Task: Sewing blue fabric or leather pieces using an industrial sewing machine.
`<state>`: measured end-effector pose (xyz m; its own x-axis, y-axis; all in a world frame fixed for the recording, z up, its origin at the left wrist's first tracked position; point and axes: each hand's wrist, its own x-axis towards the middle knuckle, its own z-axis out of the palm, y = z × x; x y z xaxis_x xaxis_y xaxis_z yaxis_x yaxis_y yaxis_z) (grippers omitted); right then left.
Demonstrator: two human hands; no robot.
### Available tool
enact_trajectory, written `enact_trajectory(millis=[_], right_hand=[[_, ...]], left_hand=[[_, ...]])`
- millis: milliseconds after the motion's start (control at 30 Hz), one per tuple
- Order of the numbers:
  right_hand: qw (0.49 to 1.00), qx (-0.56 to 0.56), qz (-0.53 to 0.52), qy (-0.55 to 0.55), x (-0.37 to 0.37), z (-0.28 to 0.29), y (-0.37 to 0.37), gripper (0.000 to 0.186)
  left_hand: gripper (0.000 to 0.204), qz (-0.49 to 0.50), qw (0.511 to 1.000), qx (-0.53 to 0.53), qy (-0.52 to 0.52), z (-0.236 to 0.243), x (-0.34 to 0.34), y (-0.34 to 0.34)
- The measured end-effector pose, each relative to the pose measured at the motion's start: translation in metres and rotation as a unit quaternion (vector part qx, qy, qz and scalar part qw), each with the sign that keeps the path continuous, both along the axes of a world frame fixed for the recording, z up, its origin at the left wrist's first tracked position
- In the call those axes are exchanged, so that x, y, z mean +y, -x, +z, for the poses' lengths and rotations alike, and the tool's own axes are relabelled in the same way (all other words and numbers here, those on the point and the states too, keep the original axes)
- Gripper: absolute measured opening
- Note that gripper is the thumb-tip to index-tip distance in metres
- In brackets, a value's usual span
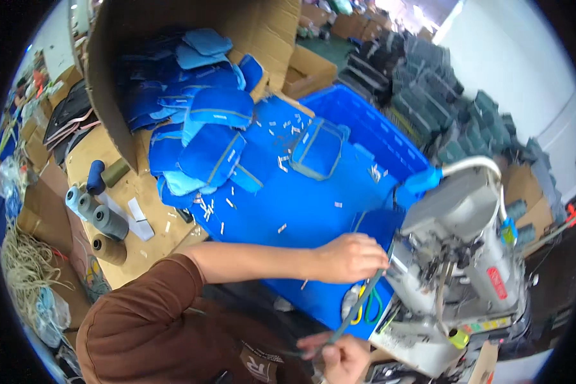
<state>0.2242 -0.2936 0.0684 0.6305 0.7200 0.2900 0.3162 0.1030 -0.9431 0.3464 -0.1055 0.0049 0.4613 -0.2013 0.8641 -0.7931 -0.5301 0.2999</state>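
The person's left hand (352,257) was up beside the grey sewing machine (451,208), with its fingers curled in and their tips pinching the top of a thin grey-green strip (357,310). The strip sloped down from there to the right hand (342,360), which was low down, near the person's brown shirt (147,320). The strip passed by the right thumb and fingers, but those fingers were blurry, so I cannot tell how tightly they gripped it. A dark blue cloth piece (372,224) lay just past the left hand, close to the machine. Yellow and green loops (372,310), like scissor handles, lay near the strip on the blue table top (262,221). Little white bits (282,163) were scattered over the table. One blue pouch-like piece (317,150) lay by itself next to a big blue bin (374,121), and a heap of blue pieces (212,153) spilled out of a large cardboard box (112,96). Off to the left, thread cones (110,221) in blue, grey, green and brown were on a tan board (125,265).
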Motion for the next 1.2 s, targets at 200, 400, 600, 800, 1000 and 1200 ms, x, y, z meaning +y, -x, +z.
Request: enact_trajectory(millis=[200, 400, 600, 800, 1000, 1200], right_hand=[[0.948, 0.073, -0.309, 0.012, -0.005, -0.023, -0.081, 0.026], [0.954, 0.125, -0.273, -0.018, 0.019, -0.048, -0.117, 0.019], [0.944, 0.098, -0.315, 0.006, 0.023, -0.054, -0.115, 0.022], [0.952, 0.038, -0.303, -0.022, 0.024, -0.067, -0.119, 0.012], [0.950, -0.018, -0.308, -0.041, 0.029, -0.073, -0.132, 0.011], [0.945, 0.016, -0.325, -0.016, 0.030, -0.066, -0.140, 0.010]], left_hand=[[0.020, 0.018, 1.000, 0.016, 0.008, 0.009, -0.005, 0.001], [0.024, 0.044, 0.998, 0.047, 0.029, 0.011, -0.010, 0.001], [0.025, 0.064, 0.996, 0.035, -0.041, 0.016, 0.000, 0.005], [0.031, 0.059, 0.988, 0.016, -0.138, 0.017, 0.002, 0.011], [0.035, 0.067, 0.970, -0.013, -0.235, 0.026, 0.005, 0.006], [0.033, 0.080, 0.968, -0.026, -0.237, 0.025, 0.007, -0.005]])
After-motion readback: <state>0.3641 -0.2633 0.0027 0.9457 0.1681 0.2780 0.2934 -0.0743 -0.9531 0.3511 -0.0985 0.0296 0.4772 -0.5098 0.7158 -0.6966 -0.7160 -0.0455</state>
